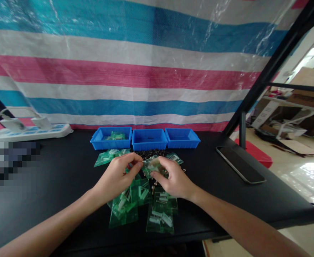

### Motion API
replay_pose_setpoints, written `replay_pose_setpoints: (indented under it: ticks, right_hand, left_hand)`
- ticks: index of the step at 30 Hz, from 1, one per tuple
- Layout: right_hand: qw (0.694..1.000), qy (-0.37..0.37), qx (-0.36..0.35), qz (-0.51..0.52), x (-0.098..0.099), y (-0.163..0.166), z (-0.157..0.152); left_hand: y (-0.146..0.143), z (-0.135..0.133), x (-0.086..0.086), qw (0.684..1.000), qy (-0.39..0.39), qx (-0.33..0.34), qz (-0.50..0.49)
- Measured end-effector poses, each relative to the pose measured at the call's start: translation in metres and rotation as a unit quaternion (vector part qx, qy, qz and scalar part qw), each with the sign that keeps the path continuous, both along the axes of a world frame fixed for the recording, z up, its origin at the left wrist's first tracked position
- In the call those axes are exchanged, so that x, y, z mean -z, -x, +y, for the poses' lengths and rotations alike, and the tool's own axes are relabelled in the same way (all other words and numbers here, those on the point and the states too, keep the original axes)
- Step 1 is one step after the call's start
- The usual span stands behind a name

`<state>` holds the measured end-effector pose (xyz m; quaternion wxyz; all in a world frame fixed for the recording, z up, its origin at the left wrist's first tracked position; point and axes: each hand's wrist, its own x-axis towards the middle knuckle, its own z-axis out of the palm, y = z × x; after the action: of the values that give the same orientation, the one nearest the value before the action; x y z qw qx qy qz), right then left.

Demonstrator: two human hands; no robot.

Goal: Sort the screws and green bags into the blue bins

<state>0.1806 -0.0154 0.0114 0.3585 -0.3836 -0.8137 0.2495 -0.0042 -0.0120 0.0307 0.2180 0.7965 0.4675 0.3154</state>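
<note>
My left hand point(116, 175) and my right hand point(171, 178) meet over the middle of a black table point(66, 171), both pinching one small green plastic bag point(153, 165) between thumb and fingers. Under and in front of my hands lies a loose heap of several more green bags point(143, 205) holding white parts. More green bags point(107, 156) lie to the left, just before the bins. A pile of small dark screws point(148, 153) sits behind my hands.
Three blue bins stand in a row at the back: left bin point(111, 138) with a green bag inside, middle bin point(149, 139), right bin point(182, 138). A white power strip point(28, 131) lies far left. A dark phone point(239, 164) lies right. Striped tarp hangs behind.
</note>
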Motion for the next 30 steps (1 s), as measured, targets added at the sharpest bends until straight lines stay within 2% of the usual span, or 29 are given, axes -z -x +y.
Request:
replay_pose_setpoints:
  ticks: [7,12,19,30]
  right_hand:
    - [1.000,0.015,-0.016,0.017,-0.001,0.001,-0.002]
    - [0.995,0.063,-0.044,0.065,-0.002,0.001,-0.003]
    - [0.989,0.091,0.013,0.115,-0.006,0.001,0.000]
    - [0.978,0.138,0.033,0.150,0.000,0.000,0.002]
  left_hand:
    - [0.002,0.004,-0.001,0.996,0.070,0.018,-0.056]
    - [0.005,0.010,0.001,0.993,0.072,0.010,-0.090]
    - [0.003,0.009,0.002,0.995,0.081,0.021,-0.063]
    - [0.000,0.006,0.002,0.996,0.075,0.028,-0.048]
